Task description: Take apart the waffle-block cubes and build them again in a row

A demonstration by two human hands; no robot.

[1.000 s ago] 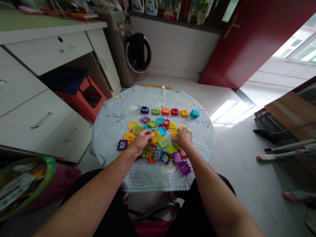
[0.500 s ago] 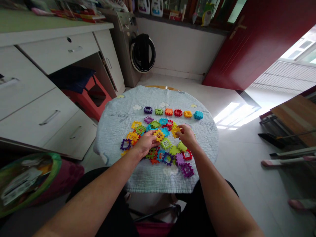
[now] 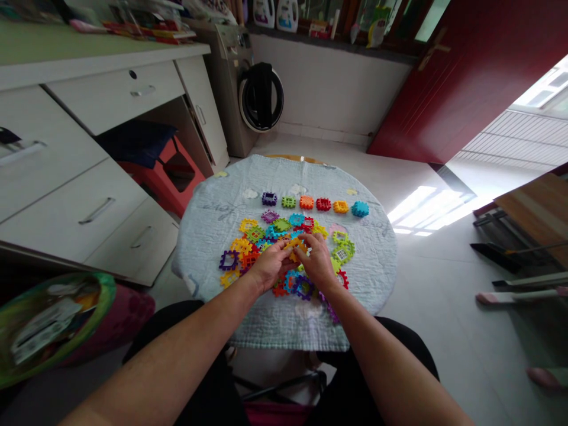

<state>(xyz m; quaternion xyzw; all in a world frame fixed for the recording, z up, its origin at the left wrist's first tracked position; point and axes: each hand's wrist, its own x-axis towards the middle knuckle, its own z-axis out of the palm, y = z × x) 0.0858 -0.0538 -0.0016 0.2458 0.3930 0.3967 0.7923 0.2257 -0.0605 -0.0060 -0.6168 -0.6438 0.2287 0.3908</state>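
Observation:
My left hand (image 3: 271, 264) and my right hand (image 3: 316, 260) meet over a heap of coloured plastic interlocking blocks. Between their fingertips are yellow interlocking blocks (image 3: 294, 244), pressed close together; the fingers cover much of them. Both hands are closed on these pieces. Around them lie loose square pieces with notched edges, such as a dark purple frame (image 3: 229, 260), an orange-yellow piece (image 3: 241, 245) and a green piece (image 3: 344, 253). Behind the heap stands a row of thicker stacks, from a dark purple stack (image 3: 269, 198) to a blue stack (image 3: 360, 209).
A pale blue cloth (image 3: 204, 231) covers the round table. To the left are a waste bin (image 3: 100, 313), a red stool (image 3: 166, 177) and white drawers (image 3: 95, 207). A washing machine (image 3: 231, 83) with its door open stands behind, and a red door (image 3: 417, 94) at the right.
My right hand has moved left with its yellow piece to meet the yellow piece in my left hand. Green pieces at the right now show. The view has shifted slightly.

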